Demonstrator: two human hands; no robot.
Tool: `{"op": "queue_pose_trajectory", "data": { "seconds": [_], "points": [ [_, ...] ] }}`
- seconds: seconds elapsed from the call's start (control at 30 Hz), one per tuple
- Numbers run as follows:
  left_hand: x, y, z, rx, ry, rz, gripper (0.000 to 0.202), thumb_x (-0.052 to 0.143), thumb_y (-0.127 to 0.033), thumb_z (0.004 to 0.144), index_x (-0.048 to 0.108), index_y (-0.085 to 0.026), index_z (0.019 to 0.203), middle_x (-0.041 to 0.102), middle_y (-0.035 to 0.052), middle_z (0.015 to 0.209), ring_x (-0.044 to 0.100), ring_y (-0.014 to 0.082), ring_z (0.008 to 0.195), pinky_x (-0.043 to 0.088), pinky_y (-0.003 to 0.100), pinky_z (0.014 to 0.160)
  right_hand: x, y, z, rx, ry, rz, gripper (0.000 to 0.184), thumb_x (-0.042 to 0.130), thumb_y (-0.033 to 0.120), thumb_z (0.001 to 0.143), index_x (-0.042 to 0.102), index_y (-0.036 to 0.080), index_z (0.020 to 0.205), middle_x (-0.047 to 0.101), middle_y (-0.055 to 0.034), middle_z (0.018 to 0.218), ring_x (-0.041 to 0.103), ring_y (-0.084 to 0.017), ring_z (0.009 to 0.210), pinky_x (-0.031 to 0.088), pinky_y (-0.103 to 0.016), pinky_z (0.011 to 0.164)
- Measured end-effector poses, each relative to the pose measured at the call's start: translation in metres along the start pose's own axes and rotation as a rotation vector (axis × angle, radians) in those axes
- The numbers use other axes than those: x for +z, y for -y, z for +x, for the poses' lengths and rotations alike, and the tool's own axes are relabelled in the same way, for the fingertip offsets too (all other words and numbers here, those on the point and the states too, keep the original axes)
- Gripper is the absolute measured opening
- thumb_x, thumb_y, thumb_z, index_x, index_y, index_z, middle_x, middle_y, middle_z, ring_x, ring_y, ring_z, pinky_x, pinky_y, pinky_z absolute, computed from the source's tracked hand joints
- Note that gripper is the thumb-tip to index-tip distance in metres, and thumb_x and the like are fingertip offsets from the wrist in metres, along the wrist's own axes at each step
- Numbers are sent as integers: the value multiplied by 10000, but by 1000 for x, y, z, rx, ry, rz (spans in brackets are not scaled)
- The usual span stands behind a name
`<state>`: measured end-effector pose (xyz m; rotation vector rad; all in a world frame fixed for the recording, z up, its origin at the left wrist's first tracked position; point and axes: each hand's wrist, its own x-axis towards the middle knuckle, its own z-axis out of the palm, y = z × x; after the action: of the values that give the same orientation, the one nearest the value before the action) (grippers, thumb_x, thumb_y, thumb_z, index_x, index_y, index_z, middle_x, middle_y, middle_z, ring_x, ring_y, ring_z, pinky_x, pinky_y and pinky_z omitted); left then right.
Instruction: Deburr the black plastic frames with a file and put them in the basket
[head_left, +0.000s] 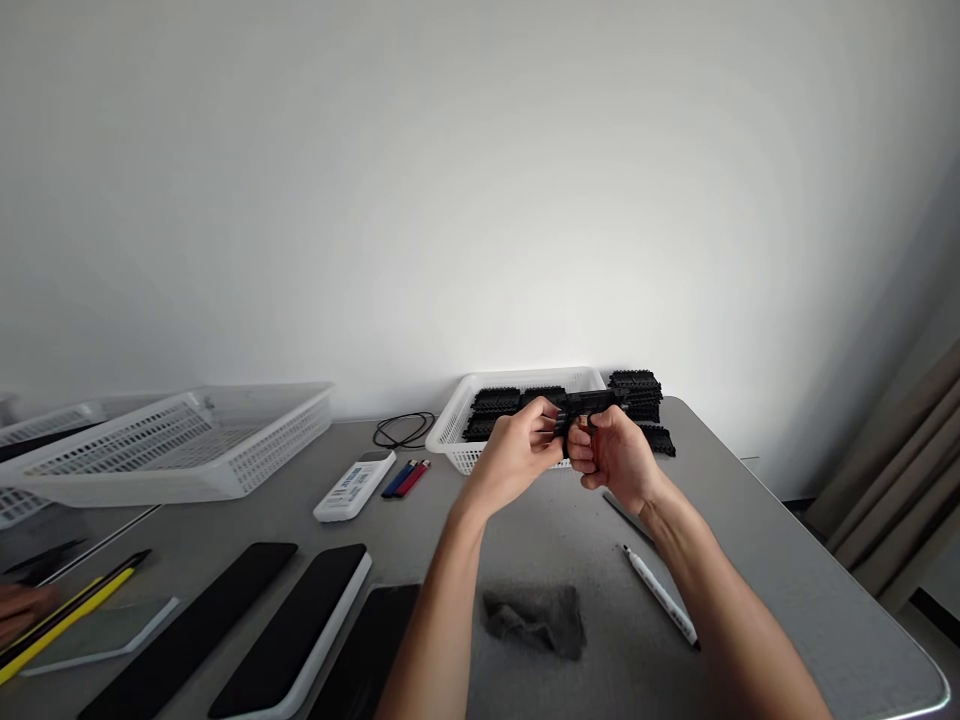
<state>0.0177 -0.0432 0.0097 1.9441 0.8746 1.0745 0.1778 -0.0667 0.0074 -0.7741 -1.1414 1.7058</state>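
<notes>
My left hand [517, 442] is closed, its fingertips pinching a black toothed part [589, 402] in front of the basket. My right hand [626, 455] is closed against the same part from the right. Its fingers wrap a small orange-red object [596, 440], mostly hidden, whose kind I cannot make out. Behind the hands, a white plastic basket [454, 405] holds several similar black toothed pieces [495, 400]. More black toothed pieces [636, 385] are stacked at its right, partly hidden by my right hand.
On the grey table [750, 560] lie a white marker [661, 597], a dark cloth [536, 620], blue and red lighters [409, 478], a white box [355, 487], a black cable [405, 432] and long black pads [292, 630]. Another white basket [247, 450] stands left, near another person's hand [26, 610].
</notes>
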Motion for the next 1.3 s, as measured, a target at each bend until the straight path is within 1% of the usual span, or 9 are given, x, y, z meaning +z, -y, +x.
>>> {"op": "queue_pose_trajectory", "data": {
  "seconds": [0.23, 0.47, 0.6, 0.87, 0.97, 1.07, 1.17, 1.23, 1.3],
  "points": [
    [1, 2, -1, 3, -17, -18, 169, 612, -234, 787, 578, -195, 948, 731, 63, 936, 710, 198, 829, 556, 276, 724, -1, 3, 0, 34, -18, 95, 216, 421, 430, 665, 350, 226, 668, 250, 53, 619, 176, -111, 536, 138, -214, 454],
    [-2, 8, 1, 14, -63, 16, 169, 620, -245, 788, 564, -194, 938, 718, 56, 905, 703, 189, 824, 561, 278, 741, 2, 1, 1, -46, -73, 311, 228, 448, 429, 693, 334, 232, 680, 248, 55, 615, 197, -114, 527, 141, -214, 451],
    [-3, 9, 1, 13, -76, 28, 173, 624, -247, 791, 552, -194, 939, 711, 52, 897, 701, 187, 829, 561, 275, 746, 1, 1, 1, -63, -85, 362, 214, 454, 408, 701, 339, 228, 681, 249, 54, 617, 196, -111, 523, 136, -213, 452],
    [0, 5, -1, 17, -41, 46, 149, 592, -215, 805, 567, -203, 952, 725, 48, 937, 706, 187, 842, 551, 266, 734, 0, -3, 5, -12, -78, 136, 210, 443, 416, 666, 365, 221, 675, 241, 57, 623, 172, -106, 533, 112, -206, 445],
    [1, 4, -2, 15, -32, 44, 145, 594, -207, 798, 570, -203, 941, 730, 47, 933, 709, 192, 839, 549, 266, 722, -1, -5, 6, -27, -61, 26, 219, 444, 427, 700, 385, 216, 694, 250, 55, 631, 174, -103, 539, 88, -207, 445],
    [0, 8, 1, 8, -47, 17, 151, 602, -225, 800, 569, -197, 945, 730, 59, 943, 708, 198, 835, 551, 279, 721, 0, -4, 2, -84, -27, -37, 327, 454, 532, 786, 420, 210, 736, 287, 49, 653, 204, -101, 552, 115, -205, 448],
    [-2, 14, 5, -34, -156, -80, 205, 630, -255, 788, 563, -184, 968, 727, 62, 910, 705, 199, 797, 556, 302, 716, 0, -1, -4, -191, -45, -58, 404, 515, 607, 798, 438, 211, 769, 306, 48, 682, 229, -96, 567, 140, -202, 456],
    [-3, 18, 9, -86, -261, -243, 288, 659, -277, 762, 546, -179, 1008, 722, 57, 899, 707, 204, 786, 568, 336, 725, -1, -1, -5, -331, -173, -104, 385, 624, 551, 765, 433, 217, 773, 297, 55, 683, 246, -93, 575, 162, -200, 459],
    [-4, 21, 11, -125, -345, -430, 387, 697, -290, 726, 533, -179, 1059, 717, 50, 920, 710, 217, 826, 577, 379, 763, -3, -3, -3, -493, -370, -184, 363, 705, 478, 732, 462, 225, 822, 309, 61, 681, 278, -95, 585, 211, -199, 466]
  ]
}}
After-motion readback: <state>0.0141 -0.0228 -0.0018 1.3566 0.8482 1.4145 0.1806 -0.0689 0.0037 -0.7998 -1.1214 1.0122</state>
